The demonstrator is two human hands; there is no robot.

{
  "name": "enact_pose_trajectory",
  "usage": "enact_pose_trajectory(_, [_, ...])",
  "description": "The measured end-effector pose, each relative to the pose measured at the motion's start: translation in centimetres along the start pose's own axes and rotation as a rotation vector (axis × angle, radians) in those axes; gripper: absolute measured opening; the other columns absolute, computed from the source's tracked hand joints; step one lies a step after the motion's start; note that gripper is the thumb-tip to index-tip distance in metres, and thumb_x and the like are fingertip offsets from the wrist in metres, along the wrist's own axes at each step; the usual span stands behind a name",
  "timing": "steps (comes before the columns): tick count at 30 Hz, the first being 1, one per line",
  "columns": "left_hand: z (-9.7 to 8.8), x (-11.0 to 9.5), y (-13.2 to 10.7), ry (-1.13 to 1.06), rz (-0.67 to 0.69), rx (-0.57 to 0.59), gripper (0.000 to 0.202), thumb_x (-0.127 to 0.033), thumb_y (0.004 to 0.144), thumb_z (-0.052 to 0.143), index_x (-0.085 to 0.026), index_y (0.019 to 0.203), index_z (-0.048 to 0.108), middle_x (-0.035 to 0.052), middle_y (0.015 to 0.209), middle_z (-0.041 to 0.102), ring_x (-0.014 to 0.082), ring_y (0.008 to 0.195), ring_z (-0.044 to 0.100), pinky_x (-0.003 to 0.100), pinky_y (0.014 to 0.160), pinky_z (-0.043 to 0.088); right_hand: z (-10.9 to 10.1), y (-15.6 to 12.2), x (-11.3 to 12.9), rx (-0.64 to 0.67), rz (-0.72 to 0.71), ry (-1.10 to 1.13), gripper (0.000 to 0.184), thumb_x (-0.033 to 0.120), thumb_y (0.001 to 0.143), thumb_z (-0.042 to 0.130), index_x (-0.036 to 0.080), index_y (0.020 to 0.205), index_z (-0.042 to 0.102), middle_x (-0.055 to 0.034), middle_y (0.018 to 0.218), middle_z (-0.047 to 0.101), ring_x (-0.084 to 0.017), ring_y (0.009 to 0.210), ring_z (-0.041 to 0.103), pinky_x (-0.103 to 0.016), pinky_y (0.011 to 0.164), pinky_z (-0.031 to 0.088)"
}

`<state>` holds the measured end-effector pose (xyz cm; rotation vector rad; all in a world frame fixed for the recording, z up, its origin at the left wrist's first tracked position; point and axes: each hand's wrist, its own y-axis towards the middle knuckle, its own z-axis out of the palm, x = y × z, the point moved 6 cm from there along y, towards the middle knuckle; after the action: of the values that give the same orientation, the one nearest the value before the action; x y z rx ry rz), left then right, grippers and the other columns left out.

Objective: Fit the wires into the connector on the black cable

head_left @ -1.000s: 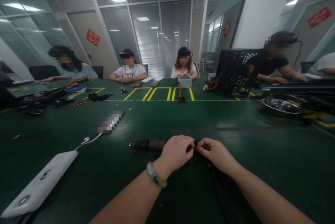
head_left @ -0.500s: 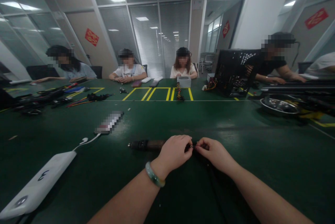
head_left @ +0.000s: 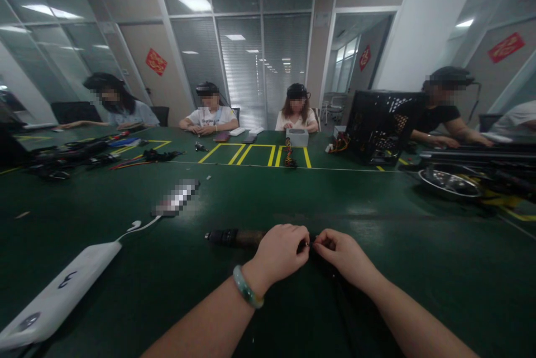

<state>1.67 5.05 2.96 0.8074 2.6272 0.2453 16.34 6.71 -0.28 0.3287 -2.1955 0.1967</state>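
A dark electric screwdriver (head_left: 247, 238) lies across the green table, its black nose and metal tip pointing left. My left hand (head_left: 281, 249), with a green bangle at the wrist, covers the tool's rear end. Its thumb and fingers are pinched together, and a tiny shiny piece shows at their tips. Just to the right, my right hand (head_left: 341, 252) is also closed in a pinch, its fingertips nearly meeting those of the left. What the right fingers hold is too small and dark to make out. A dark cable (head_left: 345, 302) runs toward me below the right hand.
A white power bank (head_left: 62, 291) marked 3 is wired to a blurred device (head_left: 178, 197) on the left. Dark cables (head_left: 75, 154) lie further back. Across the table are several people, a grey box (head_left: 297, 137), a black computer case (head_left: 379, 126) and a metal bowl (head_left: 450, 179).
The view has tilted up slightly, so the scene sits a little lower. Both hands keep their pinch at the same spot, and the shiny piece between them shows less.
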Motion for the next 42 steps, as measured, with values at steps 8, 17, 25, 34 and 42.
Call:
enact_pose_trajectory(8, [0.0,0.0,0.0,0.005,-0.003,-0.025,0.006,-0.026,0.084,0.055,-0.022,0.088,0.056,-0.0007,0.085,0.062,0.0179,0.082,0.057,0.032,0.075,0.043,0.2,0.3,-0.1,-0.004,-0.023,-0.009,0.014,0.031,0.083,0.055,0.019,0.080,0.063,0.0001,0.076,0.067,-0.015,0.069,0.061,-0.022,0.060,0.042])
enact_pose_trajectory(17, [0.1,0.0,0.1,0.047,-0.001,0.009,0.012,-0.028,0.084,0.054,-0.021,0.093,0.056,0.0019,0.088,0.061,0.0193,0.086,0.058,0.033,0.077,0.043,0.1,0.3,-0.2,-0.017,-0.060,-0.050,0.015,0.031,0.083,0.056,0.019,0.081,0.065,0.0009,0.076,0.067,-0.014,0.068,0.061,-0.022,0.059,0.040])
enact_pose_trajectory(25, [0.2,0.0,0.2,0.078,-0.024,0.041,0.011,-0.030,0.086,0.053,-0.021,0.093,0.056,0.0016,0.089,0.061,0.0187,0.085,0.058,0.033,0.077,0.043,0.4,0.6,-0.4,-0.004,-0.072,-0.049,0.013,0.030,0.083,0.057,0.020,0.083,0.064,0.0013,0.076,0.068,-0.013,0.067,0.060,-0.022,0.058,0.040])
enact_pose_trajectory(34, [0.2,0.4,0.3,0.062,-0.020,0.003,0.011,-0.029,0.087,0.051,-0.021,0.092,0.055,0.0017,0.087,0.060,0.0187,0.084,0.056,0.032,0.075,0.042,0.4,1.2,-0.6,-0.029,-0.068,-0.034,0.015,0.032,0.083,0.057,0.018,0.082,0.064,0.0000,0.076,0.068,-0.014,0.067,0.060,-0.021,0.057,0.040])
enact_pose_trajectory(42, [0.3,0.6,0.3,0.042,-0.042,0.008,0.008,-0.028,0.086,0.053,-0.021,0.091,0.054,0.0011,0.087,0.060,0.0180,0.083,0.056,0.031,0.074,0.041,0.2,1.5,-0.5,-0.023,-0.088,-0.018,0.013,0.030,0.082,0.059,0.018,0.080,0.064,0.0014,0.073,0.066,-0.013,0.064,0.058,-0.021,0.057,0.039])
